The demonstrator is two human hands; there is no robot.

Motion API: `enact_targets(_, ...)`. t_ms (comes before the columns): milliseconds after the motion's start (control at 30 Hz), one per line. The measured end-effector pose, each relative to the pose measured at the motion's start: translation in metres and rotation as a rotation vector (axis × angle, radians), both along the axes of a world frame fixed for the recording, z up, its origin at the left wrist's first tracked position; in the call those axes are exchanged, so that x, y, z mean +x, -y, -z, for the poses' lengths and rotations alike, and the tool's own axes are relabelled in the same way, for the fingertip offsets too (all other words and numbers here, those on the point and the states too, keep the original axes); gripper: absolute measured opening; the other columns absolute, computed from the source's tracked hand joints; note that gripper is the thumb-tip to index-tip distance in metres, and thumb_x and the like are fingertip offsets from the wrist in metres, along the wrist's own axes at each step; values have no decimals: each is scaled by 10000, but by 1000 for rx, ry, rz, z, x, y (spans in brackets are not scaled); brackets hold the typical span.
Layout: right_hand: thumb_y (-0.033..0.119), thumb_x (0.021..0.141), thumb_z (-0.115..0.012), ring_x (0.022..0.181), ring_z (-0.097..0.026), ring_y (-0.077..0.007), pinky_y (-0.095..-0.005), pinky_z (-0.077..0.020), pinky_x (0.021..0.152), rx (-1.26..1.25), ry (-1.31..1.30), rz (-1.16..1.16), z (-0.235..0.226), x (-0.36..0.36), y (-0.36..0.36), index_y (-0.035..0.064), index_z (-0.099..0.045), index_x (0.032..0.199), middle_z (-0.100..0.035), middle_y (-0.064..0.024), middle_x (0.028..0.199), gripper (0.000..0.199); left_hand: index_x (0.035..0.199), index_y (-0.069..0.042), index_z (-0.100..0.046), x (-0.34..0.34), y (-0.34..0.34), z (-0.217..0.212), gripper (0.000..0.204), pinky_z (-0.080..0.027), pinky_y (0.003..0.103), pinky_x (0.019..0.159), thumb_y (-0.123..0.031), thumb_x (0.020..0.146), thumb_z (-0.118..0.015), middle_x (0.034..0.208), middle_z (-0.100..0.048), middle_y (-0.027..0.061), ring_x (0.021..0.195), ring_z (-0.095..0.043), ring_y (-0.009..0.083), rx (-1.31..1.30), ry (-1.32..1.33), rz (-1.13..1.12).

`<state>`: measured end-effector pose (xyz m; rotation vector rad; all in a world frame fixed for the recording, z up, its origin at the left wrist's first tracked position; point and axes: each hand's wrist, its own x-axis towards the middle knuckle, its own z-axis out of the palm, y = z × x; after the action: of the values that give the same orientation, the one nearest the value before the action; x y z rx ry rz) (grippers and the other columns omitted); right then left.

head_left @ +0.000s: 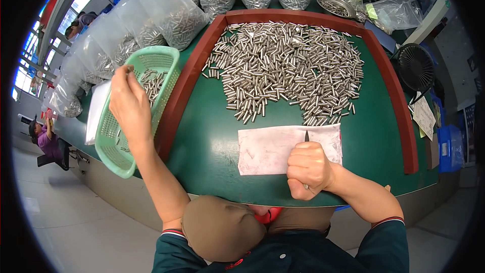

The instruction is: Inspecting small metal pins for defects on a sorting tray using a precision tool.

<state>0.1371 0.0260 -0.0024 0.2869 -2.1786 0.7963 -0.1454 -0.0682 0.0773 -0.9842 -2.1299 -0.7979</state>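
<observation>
My left hand (130,103) is over the light green plastic basket (172,78) on the left. Its fingers stretch toward the far end and stand a little apart, and I make out nothing held in them. Small metal pins (152,85) lie inside the basket. My right hand (309,169) is closed in a fist round a dark pointed tool (306,135), whose tip sticks out at the far side; most of it is hidden. Under that hand lies a stained pale pink cloth (262,150). Beyond the cloth, a large pile of shiny metal pins (283,60) spreads across the green table (207,131).
A dark red raised frame (177,96) borders the work area. Clear bags (177,15) of pins line the back and left. A metal dish (336,6) of pins, a black fan (415,68) and a blue bin (449,149) stand right. Another person (49,141) sits far left.
</observation>
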Motion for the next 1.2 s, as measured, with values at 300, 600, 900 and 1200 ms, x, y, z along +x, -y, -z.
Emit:
enact_targets(300,94,514,-532,388,-341,-195,-293,-283,381,39,67,-15,-7,2,-4,76,-373,485,-306,-36,479,163,768,-10,-575,40,-35,28,79,-409,361,677,-14,691,-592,768,-541,121,742,-522,288,-47,60,501)
enact_targets(600,94,489,-538,389,-342,-191,-289,-289,386,35,76,-6,-8,2,-1,76,-375,479,-304,-33,481,165,692,-48,-575,91,-59,71,128,-343,348,659,-59,619,-679,701,-487,58,738,-472,243,-252,286,814)
enact_targets(900,79,500,-532,377,-326,-203,-295,-278,376,-60,21,-23,-9,6,-6,68,-361,473,-319,-32,469,174,680,-48,-567,97,-65,81,71,-331,339,671,-56,648,-630,686,-490,60,723,-480,230,-249,199,800)
enact_targets(1200,180,804,-354,432,-229,-98,-257,-209,435,-1111,-221,-44,-17,17,-27,64,-289,495,-272,-2,451,336,733,-18,-585,138,-52,70,97,-404,315,629,-62,663,-635,661,-525,61,660,-510,212,-500,501,1173)
